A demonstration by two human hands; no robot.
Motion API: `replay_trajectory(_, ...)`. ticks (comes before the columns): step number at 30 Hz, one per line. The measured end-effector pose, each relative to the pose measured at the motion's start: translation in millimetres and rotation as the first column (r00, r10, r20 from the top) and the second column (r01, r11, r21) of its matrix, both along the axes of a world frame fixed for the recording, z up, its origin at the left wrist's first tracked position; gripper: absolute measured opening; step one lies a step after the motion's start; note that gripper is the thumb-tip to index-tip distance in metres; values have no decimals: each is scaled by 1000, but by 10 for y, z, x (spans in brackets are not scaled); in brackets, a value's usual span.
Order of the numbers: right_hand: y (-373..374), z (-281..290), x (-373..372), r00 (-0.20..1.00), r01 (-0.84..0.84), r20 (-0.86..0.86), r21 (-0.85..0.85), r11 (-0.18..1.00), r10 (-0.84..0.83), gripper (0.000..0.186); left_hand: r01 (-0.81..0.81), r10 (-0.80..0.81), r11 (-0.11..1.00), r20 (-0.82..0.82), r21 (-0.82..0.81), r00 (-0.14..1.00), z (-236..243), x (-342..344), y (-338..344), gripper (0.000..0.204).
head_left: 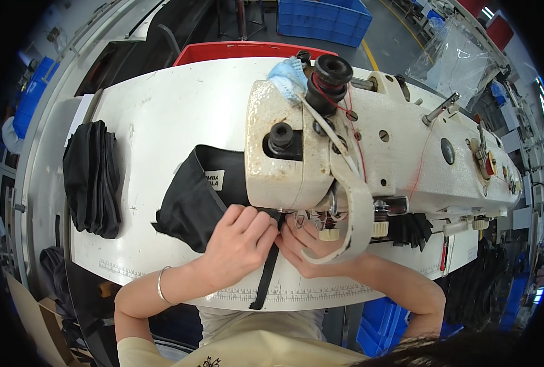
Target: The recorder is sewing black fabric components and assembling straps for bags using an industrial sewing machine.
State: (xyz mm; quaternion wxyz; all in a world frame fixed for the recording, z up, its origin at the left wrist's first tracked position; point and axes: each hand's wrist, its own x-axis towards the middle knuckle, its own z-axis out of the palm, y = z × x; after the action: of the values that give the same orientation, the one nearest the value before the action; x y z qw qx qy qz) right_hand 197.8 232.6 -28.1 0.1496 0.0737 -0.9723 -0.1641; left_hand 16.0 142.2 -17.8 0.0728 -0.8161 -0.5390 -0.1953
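Note:
A cream industrial sewing machine (296,165) spans the right half of the white table, with red thread running down its head. At its needle area, a black fabric piece (189,199) with a small pale label lies curved to the left. My left hand (240,235) is closed in a pinch on the edge of this fabric. Close beside it, my right hand (305,241) presses its fingers together at the fabric under the machine head; part of that hand is hidden by the machine. From between the hands a narrow black strip (264,278) hangs toward the table's front edge.
A stack of folded black fabric pieces (93,178) lies at the table's left. More black pieces (411,230) sit right of the needle area, near a small red-handled tool (444,254). Beyond the table stand a red bin (235,50) and a blue crate (324,21).

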Motion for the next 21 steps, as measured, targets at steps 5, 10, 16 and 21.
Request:
replay_trajectory(5,-80,-188,-18,987,126,-66,-228,965,-145,29,-19,30,998,203,-53,979,-33,-39,6,29)
replay_trajectory(10,-51,-306,109,988,83,-87,-388,918,-126,36,-31,310,911,631,-412,711,42,-216,113,34)
replay_trajectory(16,-100,-224,114,995,63,-73,-164,984,-75,39,138,-138,990,35,-6,990,-105,-92,-102,29)
replay_trajectory(21,-216,-476,210,989,75,-81,-450,890,-124,39,129,-127,992,80,-12,989,-286,-23,-111,26)
